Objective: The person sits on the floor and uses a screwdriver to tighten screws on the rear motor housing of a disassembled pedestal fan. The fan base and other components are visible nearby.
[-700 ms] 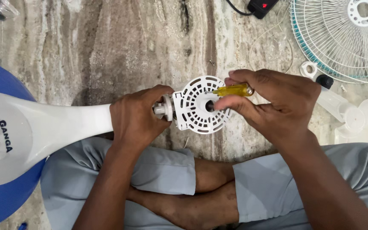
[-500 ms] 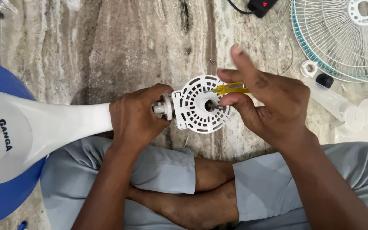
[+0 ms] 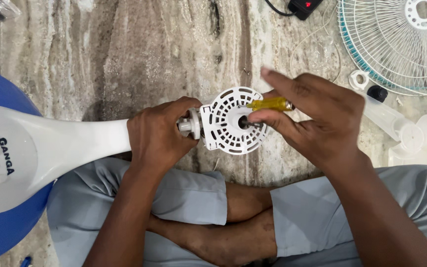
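Observation:
My left hand [image 3: 158,136] grips the white neck of a fan stand [image 3: 70,148] that lies on its side across my lap, right behind the round white slotted motor cover [image 3: 226,126]. My right hand [image 3: 317,123] holds a screwdriver with a yellow see-through handle [image 3: 269,104] against the cover's face. Its thumb and fingers pinch the handle near the cover's centre hole, and the index finger sticks up. The screwdriver's tip is hidden.
The stand's blue and white base [image 3: 1,163] fills the left edge. A white wire fan guard [image 3: 396,39] lies at the top right, with a clear fan blade [image 3: 401,128], a white ring nut [image 3: 359,79] and a black cap [image 3: 376,93] below it. A black power adapter [image 3: 305,7] sits at the top.
My right hand's fingers have shifted on the screwdriver handle, with the index finger lifting off and pointing up. The left hand and the fan stand have stayed put.

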